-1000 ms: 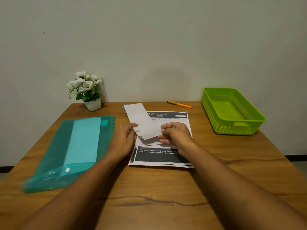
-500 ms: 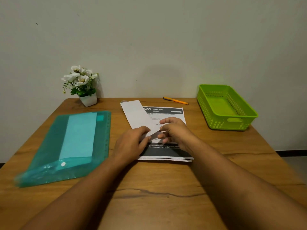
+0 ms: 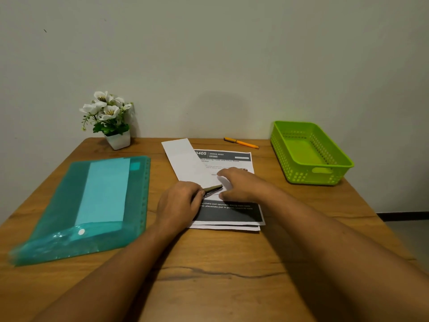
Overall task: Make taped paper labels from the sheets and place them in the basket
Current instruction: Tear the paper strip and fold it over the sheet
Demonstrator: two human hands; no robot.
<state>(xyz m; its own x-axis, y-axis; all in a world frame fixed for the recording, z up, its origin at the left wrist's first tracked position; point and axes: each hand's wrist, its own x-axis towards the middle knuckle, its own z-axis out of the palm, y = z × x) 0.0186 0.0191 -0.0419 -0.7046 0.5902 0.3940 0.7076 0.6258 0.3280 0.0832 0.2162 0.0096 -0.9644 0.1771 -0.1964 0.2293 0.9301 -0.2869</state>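
Note:
A white paper strip (image 3: 185, 159) lies slanted across a stack of printed sheets (image 3: 232, 212) in the middle of the wooden table (image 3: 209, 275). My left hand (image 3: 178, 203) pinches the strip's near end, which is lifted and folded over into a thin grey edge (image 3: 212, 189). My right hand (image 3: 241, 184) rests on the strip just right of that fold, fingers stretched out and pressing it down. The green basket (image 3: 325, 175) stands at the far right of the table with nothing visible inside.
A teal plastic folder (image 3: 69, 194) holding a pale sheet lies on the left. A small pot of white flowers (image 3: 109, 117) stands at the back left by the wall. An orange pen (image 3: 241, 142) lies behind the sheets.
The strip came down from between both hands onto the printed sheets. My right hand opened and pressed onto it, while my left hand moved right and folded up its near end.

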